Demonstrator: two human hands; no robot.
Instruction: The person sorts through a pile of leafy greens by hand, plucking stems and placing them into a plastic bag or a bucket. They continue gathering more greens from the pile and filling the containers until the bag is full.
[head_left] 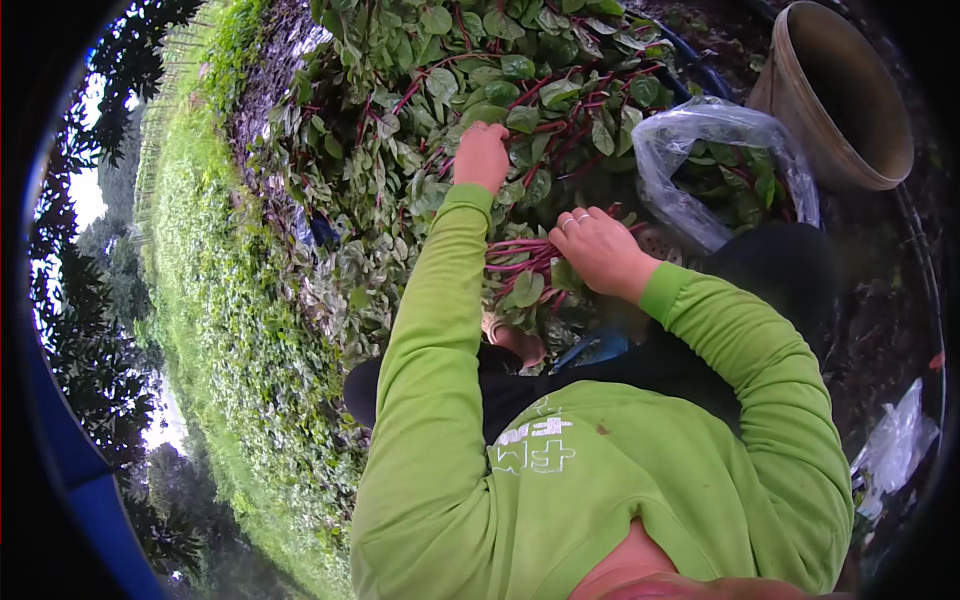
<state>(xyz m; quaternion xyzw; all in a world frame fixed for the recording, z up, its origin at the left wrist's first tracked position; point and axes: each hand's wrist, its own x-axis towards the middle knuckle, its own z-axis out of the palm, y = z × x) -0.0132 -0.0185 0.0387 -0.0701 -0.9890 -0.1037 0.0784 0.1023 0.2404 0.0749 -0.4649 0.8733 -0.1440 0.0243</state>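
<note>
Red stem bundle (518,256), lengthwise left-right

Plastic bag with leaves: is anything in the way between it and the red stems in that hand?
Nothing visible does. The right hand holds the red stems just beside the plastic bag, with no object between them.

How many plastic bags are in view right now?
2. One clear bag holding leaves lies beside the tan bucket; a second bag lies crumpled at the right edge. More may be hidden among the plants.
</note>
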